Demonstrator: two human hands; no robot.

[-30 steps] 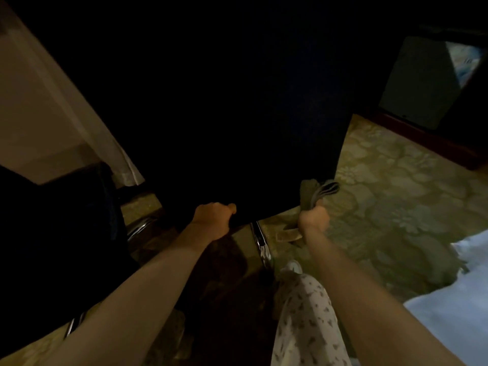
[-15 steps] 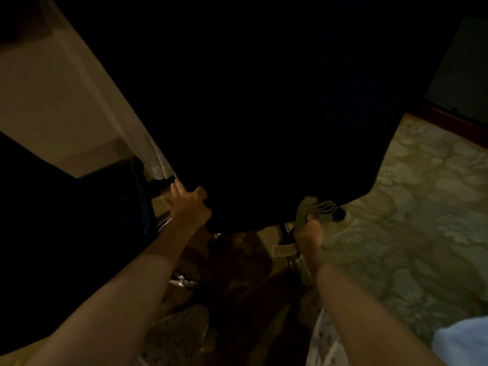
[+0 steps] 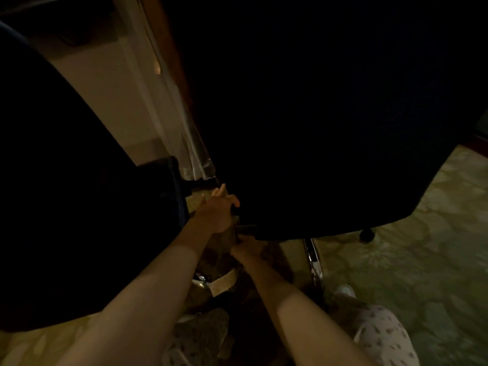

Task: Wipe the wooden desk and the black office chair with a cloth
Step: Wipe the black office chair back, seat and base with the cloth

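L forearm (image 3: pixel 148 294) & R forearm (image 3: pixel 287 297) bare. Legs in loose pale trousers (image 3: pixel 383 336) w/ small dark repeat print; pale shoe (image 3: pixel 343 290) on R foot.

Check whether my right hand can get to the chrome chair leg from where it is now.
Probably yes. The right hand, holding the cloth, is at the lower edge of the black chair, and the chrome leg is just to its right, with nothing visible between them in the dim light.

We record a dim, home-like furnished room. A floral-patterned carpet (image 3: pixel 422 247) lies right of the black office chair (image 3: pixel 317 114). A pale sheer curtain (image 3: pixel 184 143) hangs left of it, beside a cream wall (image 3: pixel 105 83).
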